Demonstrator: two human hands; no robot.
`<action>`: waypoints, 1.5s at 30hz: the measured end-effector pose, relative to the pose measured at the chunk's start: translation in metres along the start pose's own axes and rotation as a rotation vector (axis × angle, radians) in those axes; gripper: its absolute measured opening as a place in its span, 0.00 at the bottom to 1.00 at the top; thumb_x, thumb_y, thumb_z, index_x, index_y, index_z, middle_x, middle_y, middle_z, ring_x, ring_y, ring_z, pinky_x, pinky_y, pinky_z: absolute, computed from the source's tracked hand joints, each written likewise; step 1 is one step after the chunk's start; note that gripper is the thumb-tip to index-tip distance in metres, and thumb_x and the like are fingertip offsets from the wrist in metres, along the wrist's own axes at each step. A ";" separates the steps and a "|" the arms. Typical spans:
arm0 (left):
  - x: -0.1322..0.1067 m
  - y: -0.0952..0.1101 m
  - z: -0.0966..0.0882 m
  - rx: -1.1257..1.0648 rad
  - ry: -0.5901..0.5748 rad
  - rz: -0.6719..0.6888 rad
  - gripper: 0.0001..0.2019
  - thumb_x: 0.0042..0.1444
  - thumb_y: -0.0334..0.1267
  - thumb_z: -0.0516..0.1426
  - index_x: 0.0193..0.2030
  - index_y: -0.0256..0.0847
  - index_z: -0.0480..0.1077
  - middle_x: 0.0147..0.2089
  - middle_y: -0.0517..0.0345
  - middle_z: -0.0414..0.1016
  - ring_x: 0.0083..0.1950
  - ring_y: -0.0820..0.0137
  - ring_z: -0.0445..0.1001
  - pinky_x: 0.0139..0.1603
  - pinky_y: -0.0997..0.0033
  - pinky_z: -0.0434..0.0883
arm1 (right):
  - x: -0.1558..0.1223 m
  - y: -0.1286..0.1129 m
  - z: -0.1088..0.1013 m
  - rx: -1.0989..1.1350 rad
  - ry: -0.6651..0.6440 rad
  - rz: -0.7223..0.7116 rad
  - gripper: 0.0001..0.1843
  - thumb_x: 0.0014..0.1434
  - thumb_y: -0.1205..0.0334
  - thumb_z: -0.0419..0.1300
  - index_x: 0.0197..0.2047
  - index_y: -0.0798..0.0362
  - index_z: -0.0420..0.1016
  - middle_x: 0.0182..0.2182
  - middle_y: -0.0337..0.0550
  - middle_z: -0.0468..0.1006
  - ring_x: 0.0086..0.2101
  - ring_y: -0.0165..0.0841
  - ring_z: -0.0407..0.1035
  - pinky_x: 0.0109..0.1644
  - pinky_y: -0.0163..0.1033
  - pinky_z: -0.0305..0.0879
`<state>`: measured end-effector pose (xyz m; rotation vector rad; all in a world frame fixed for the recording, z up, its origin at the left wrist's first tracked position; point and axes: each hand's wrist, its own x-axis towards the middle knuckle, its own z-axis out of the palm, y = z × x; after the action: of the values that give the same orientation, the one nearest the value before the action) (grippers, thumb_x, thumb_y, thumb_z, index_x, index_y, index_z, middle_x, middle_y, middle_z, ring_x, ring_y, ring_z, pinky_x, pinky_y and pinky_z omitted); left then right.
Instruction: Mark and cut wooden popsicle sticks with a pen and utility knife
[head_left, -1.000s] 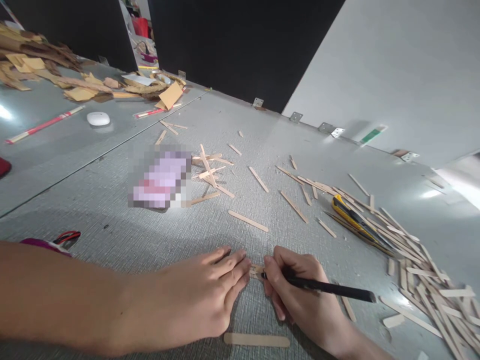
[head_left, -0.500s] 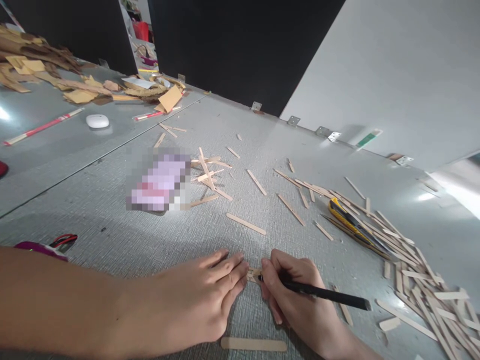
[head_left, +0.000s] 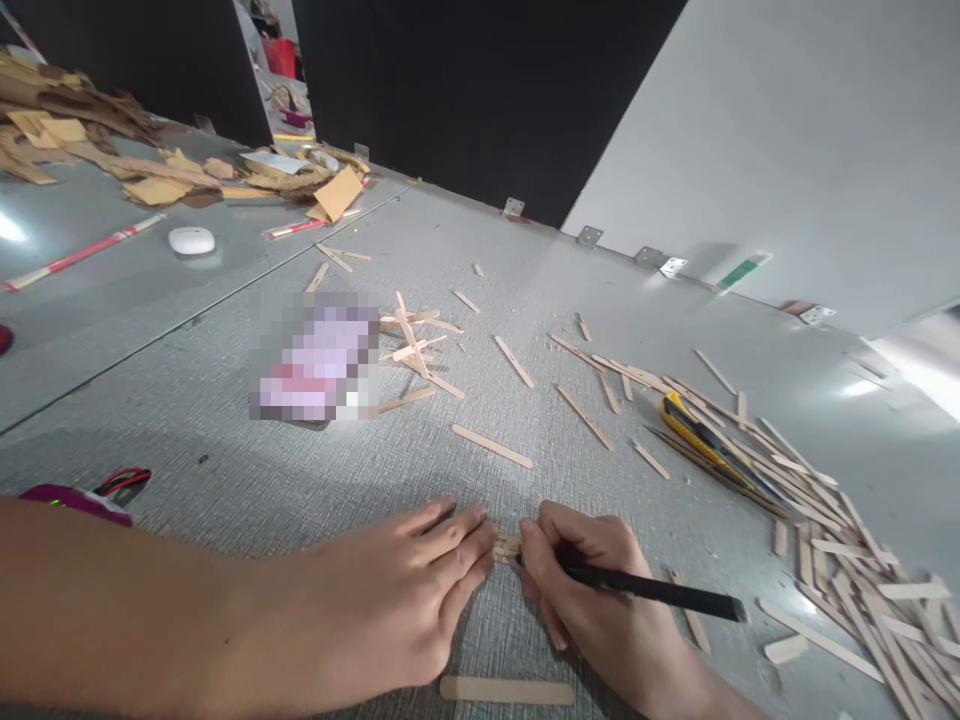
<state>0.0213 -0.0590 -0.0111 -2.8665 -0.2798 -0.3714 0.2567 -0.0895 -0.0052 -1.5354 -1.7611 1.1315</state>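
Note:
My right hand is closed around a black pen, whose tip touches a small wooden craft stick with dark marks on it. My left hand lies flat with its fingers stretched out, the fingertips resting on the left end of that stick and hiding it. Just below the hands lies a plain craft stick, and another stick is above them, both untouched.
A yellow utility knife lies at right beside a pile of wooden sticks. A blurred-out phone-like object and crossed sticks are left of centre. Torn cardboard and a white case are at far left.
The pen tip has shifted very slightly on the marked stick. Both hands stay in nearly the same place, and the camera view has moved a little.

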 end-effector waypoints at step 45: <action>-0.001 0.000 -0.003 -0.003 -0.034 -0.005 0.21 0.69 0.31 0.53 0.65 0.23 0.70 0.68 0.36 0.72 0.68 0.51 0.72 0.69 0.52 0.68 | 0.008 -0.002 0.002 0.038 -0.023 -0.017 0.26 0.72 0.55 0.57 0.22 0.49 0.61 0.11 0.29 0.61 0.12 0.22 0.55 0.18 0.30 0.51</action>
<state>0.0201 -0.0602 -0.0087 -2.8776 -0.2927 -0.3246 0.2525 -0.0824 -0.0050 -1.4878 -1.7543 1.1727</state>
